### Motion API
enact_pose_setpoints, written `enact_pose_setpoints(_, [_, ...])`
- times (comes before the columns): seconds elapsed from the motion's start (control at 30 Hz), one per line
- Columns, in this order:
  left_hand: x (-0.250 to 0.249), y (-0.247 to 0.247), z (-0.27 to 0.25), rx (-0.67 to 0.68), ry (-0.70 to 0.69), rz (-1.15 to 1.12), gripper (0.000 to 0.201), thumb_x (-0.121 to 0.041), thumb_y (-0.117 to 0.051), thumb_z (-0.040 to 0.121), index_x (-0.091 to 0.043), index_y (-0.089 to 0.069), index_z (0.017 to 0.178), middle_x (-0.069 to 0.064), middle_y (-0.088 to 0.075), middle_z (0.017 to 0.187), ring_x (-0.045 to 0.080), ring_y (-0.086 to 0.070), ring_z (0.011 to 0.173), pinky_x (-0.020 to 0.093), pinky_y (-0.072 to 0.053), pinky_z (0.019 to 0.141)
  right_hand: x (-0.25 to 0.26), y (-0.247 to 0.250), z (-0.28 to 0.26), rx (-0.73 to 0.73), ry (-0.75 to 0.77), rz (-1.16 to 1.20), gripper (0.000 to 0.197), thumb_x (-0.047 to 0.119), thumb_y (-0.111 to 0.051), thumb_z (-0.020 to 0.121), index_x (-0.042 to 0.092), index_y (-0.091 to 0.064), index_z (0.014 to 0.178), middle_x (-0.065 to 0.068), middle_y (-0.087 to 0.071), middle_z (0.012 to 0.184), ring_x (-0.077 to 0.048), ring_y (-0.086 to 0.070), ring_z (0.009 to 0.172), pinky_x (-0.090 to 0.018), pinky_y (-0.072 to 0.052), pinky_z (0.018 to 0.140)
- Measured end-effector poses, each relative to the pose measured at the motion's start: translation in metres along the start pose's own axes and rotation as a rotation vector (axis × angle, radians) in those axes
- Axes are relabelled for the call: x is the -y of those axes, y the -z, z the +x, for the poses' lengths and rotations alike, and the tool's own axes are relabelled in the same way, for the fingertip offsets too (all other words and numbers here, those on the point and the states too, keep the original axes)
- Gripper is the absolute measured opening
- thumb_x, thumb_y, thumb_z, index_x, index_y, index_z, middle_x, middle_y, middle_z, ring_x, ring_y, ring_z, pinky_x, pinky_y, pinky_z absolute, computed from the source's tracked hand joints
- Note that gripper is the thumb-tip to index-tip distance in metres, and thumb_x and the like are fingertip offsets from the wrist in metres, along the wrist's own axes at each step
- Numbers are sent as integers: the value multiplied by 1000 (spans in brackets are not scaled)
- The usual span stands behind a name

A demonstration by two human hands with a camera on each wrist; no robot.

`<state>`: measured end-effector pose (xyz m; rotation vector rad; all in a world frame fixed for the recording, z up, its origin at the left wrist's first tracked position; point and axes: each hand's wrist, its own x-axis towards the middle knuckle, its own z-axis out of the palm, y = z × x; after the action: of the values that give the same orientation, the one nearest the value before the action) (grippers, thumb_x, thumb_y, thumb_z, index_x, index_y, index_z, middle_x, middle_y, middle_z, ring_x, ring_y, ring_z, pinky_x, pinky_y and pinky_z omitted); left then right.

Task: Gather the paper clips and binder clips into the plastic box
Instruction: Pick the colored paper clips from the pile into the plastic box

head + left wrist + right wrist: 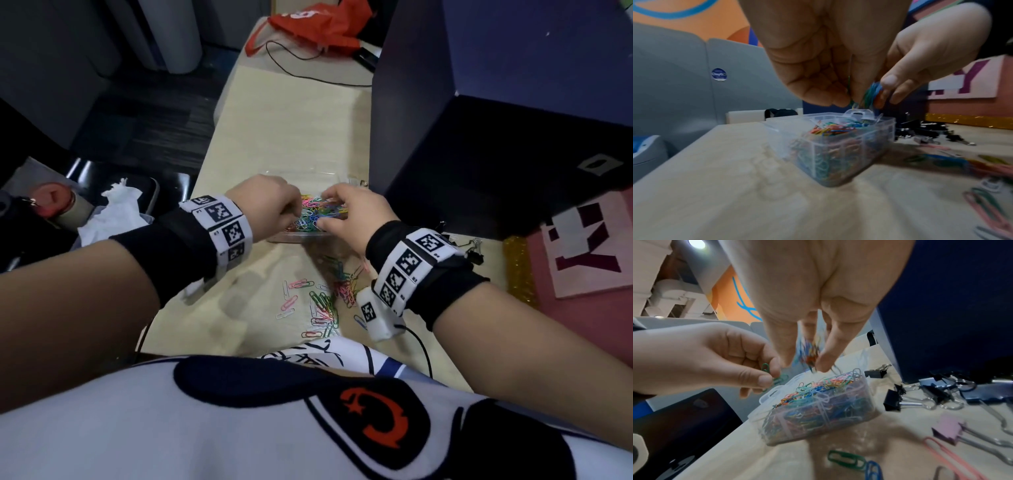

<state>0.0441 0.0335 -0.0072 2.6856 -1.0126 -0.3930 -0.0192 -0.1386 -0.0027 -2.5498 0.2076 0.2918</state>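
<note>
A clear plastic box heaped with coloured paper clips stands on the pale wooden table. Both hands hover just over it. My left hand pinches a couple of green paper clips between thumb and fingers above the box's left edge. My right hand holds a bunch of mixed coloured clips between thumb and fingers over the box. Loose paper clips lie scattered on the table near my body. Black binder clips and a pink binder clip lie to the right of the box.
A dark blue partition rises close on the right. A pink board with letters lies at the right. A red bag and a black cable sit at the table's far end. To the left, a black chair with crumpled tissue.
</note>
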Motion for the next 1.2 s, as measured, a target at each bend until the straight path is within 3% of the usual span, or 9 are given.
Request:
enact_pose_setpoints(0.17, [8,-15,-2,-68,19,13,32,-25,-51,93,-17,-57,124,8,-52,123,30,-56,109,40,-46,94,-4,-4,4,72,-82,-118,46,27,-56,93,17,-43,137,-10,-44,137,-26,-50,121,-32,-40,102])
enact_pose_setpoints(0.27, [5,-28,-9,11,-36,134,47,-28,-45,95,-21,-39,142,1,-37,148,27,-42,130,42,-40,100,-8,-10,1,74,-9,-161,36,15,-48,95,19,-48,131,-5,-41,137,-25,-48,121,-35,-41,103])
enact_pose_setpoints(0.37, [4,-38,-12,62,-44,273,54,-36,-39,97,-23,-27,148,-4,-22,157,18,-33,139,38,-31,102,-10,-21,1,204,100,-242,49,8,-44,93,21,-41,140,0,-33,149,-23,-42,131,-35,-35,109])
enact_pose_setpoints(0.57, [13,-32,-13,61,-43,310,49,-40,-38,97,-22,-39,142,-5,-35,151,18,-41,134,38,-33,101,-18,-18,5,242,98,-319,49,7,-43,92,18,-41,140,-2,-36,145,-25,-45,127,-35,-38,106])
enact_pose_setpoints(0.7, [14,-32,-13,5,-23,275,50,-41,-41,96,-21,-38,142,-3,-37,149,20,-43,131,40,-31,101,-17,-14,1,106,81,-224,42,9,-40,95,20,-45,135,0,-37,142,-26,-54,113,-38,-47,96])
enact_pose_setpoints(0.87, [10,-33,-13,38,7,327,52,-45,-40,95,-21,-38,141,-3,-35,149,23,-40,131,42,-31,102,-22,-16,-3,263,98,-272,54,12,-39,97,23,-28,148,4,-20,158,-20,-31,140,-33,-29,111])
enact_pose_setpoints(0.97, [2,-29,-14,-62,-76,283,42,-40,-50,90,-18,-55,125,8,-49,134,33,-50,114,46,-42,90,-25,-12,-11,128,88,-171,46,17,-44,97,24,-36,141,0,-36,146,-24,-50,121,-37,-43,101])
enact_pose_setpoints(1.07, [-10,-32,-18,-37,-296,254,37,-34,-43,81,-9,-65,98,16,-61,101,37,-60,82,46,-54,66,-32,-7,-19,102,13,-122,39,22,-51,93,23,-43,131,-1,-57,115,-19,-58,96,-36,-48,89])
enact_pose_setpoints(1.2, [-35,-43,-22,166,-413,169,35,-31,-42,87,-16,-62,111,8,-58,108,32,-60,94,40,-53,80,-43,-11,-36,188,-20,-189,45,24,-54,91,26,-39,134,0,-54,114,-15,-52,90,-25,-37,81])
